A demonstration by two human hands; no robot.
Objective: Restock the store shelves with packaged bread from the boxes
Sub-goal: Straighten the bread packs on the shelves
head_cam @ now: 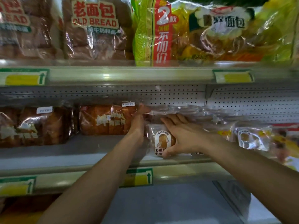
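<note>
Both arms reach onto the middle shelf (80, 160). My left hand (137, 125) presses against the left side of a stack of clear bread packages (186, 110). My right hand (181, 136) lies spread over the front of that stack, thumb under a package with a round white label (163, 139) at the bottom. The upper package in the stack is blurred. An orange-brown loaf package (106, 120) stands just left of my left hand.
Darker loaf packages (32, 126) stand at the far left of this shelf, more labelled packs (252, 138) at the right. The shelf above holds "Old Bread" bags (95, 28) and yellow-green bags (210, 33). A grey lower shelf (161, 204) lies below.
</note>
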